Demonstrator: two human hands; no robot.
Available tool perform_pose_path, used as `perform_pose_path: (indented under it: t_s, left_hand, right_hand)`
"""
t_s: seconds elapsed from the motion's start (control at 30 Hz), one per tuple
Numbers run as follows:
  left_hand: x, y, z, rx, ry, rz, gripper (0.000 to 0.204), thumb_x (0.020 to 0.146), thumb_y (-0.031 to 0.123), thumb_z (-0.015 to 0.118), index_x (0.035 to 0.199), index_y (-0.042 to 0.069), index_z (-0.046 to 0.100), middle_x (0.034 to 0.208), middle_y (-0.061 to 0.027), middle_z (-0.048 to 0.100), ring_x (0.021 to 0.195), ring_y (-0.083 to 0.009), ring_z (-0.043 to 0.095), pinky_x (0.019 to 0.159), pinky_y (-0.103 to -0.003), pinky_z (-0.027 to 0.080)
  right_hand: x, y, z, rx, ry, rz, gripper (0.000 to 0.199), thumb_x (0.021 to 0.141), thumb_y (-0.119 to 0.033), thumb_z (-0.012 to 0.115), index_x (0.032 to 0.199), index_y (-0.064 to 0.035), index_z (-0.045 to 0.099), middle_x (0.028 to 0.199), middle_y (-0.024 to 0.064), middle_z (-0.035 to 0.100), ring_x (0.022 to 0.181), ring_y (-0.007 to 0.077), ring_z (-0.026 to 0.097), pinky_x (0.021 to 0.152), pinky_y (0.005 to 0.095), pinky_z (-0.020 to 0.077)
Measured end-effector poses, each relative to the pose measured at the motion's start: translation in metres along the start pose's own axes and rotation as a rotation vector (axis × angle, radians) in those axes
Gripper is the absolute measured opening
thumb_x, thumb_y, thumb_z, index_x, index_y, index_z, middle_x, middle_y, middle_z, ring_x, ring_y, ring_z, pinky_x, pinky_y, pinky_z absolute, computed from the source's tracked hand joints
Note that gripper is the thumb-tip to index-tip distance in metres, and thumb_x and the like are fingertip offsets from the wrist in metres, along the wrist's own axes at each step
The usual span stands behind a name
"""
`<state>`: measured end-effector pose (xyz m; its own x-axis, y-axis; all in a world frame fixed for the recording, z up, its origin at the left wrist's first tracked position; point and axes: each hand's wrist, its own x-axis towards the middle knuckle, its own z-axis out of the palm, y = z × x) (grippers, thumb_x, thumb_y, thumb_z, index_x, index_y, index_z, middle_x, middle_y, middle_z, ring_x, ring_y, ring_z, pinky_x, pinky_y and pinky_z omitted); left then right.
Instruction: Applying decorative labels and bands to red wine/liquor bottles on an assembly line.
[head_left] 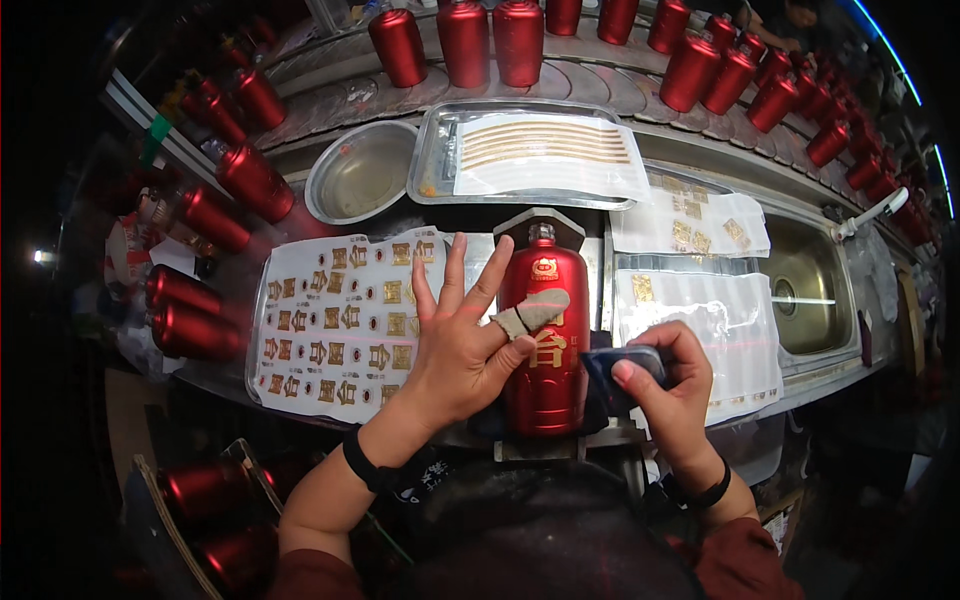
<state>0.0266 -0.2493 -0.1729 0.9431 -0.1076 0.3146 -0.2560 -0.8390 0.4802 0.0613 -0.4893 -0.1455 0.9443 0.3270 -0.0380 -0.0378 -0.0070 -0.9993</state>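
A glossy red bottle [545,400] lies in a holder at the middle, neck pointing away from me, with gold characters and a gold emblem on its front. My left hand [455,355] is open over the bottle's left side, fingers spread. A beige fabric cover wraps its index finger, which rests on the bottle's gold lettering; the thumb tip is also at the bottle. My right hand [675,385] grips a small dark flat pad [622,372] by its thick, shiny edge, just right of the bottle. The pad's exact kind is unclear. Both wrists wear black bands.
Left of the bottle lies a decal sheet [335,320] with gold pieces. Beyond are a metal bowl [330,205] and a tray [435,150] with gold strips. More sheets [700,330] and a sink [850,320] are at right. Several red bottles [400,50] line the conveyor [620,95].
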Motion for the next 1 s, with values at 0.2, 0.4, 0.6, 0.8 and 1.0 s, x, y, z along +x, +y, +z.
perform_pose_path:
  t_s: [0.2,0.4,0.6,0.8,1.0]
  left_hand:
    - [-0.036,0.021,0.006,-0.052,-0.003,-0.017,0.033,0.097,0.044,0.054,0.123,0.033,0.070,0.161,-0.0138,0.026,0.147,-0.0497,0.012,0.108,-0.072,-0.003]
    - [-0.070,0.033,0.002,-0.691,0.313,-0.194,0.025,0.089,0.014,0.053,0.088,-0.001,0.073,0.138,-0.0274,0.054,0.136,-0.0410,0.043,0.116,-0.055,0.019]
    - [-0.042,0.035,-0.002,-1.115,0.389,-0.548,0.031,0.094,0.006,0.053,0.121,-0.006,0.059,0.139,-0.0205,0.053,0.129,-0.0235,0.049,0.112,-0.038,0.034]
    - [-0.012,0.035,0.024,-1.265,0.138,-0.436,0.065,0.096,0.011,0.061,0.149,-0.003,0.026,0.144,-0.0148,0.043,0.129,-0.0208,0.046,0.109,-0.035,0.037]
    - [-0.010,0.042,0.019,-1.145,0.128,-0.513,0.075,0.092,0.008,0.066,0.151,-0.003,0.021,0.147,-0.0182,0.040,0.132,-0.0234,0.045,0.111,-0.037,0.037]
  right_hand:
    - [0.059,-0.020,0.016,-0.629,-0.095,-0.879,0.025,0.070,-0.005,0.078,0.093,-0.0063,0.067,0.085,0.0056,0.063,0.074,0.0254,0.061,0.067,0.0345,0.0471]
    - [0.050,-0.014,0.050,-0.940,-0.433,-1.090,0.024,0.067,-0.016,0.072,0.091,-0.0127,0.071,0.093,0.0029,0.062,0.091,0.0248,0.061,0.081,0.0378,0.0471]
    - [-0.004,0.004,0.020,-0.508,-0.419,-1.004,0.022,0.067,-0.012,0.076,0.089,-0.0098,0.072,0.092,0.0029,0.066,0.083,0.0217,0.062,0.071,0.0337,0.0495]
    - [-0.018,0.007,0.005,-0.258,-0.327,-0.551,0.027,0.072,-0.001,0.075,0.097,-0.0061,0.068,0.087,0.0079,0.065,0.080,0.0231,0.064,0.073,0.0338,0.0502]
    - [0.037,0.032,-0.024,-0.316,0.128,-0.065,0.025,0.085,-0.013,0.074,0.104,-0.0007,0.063,0.088,0.0085,0.066,0.080,0.0116,0.061,0.072,0.0267,0.0497]
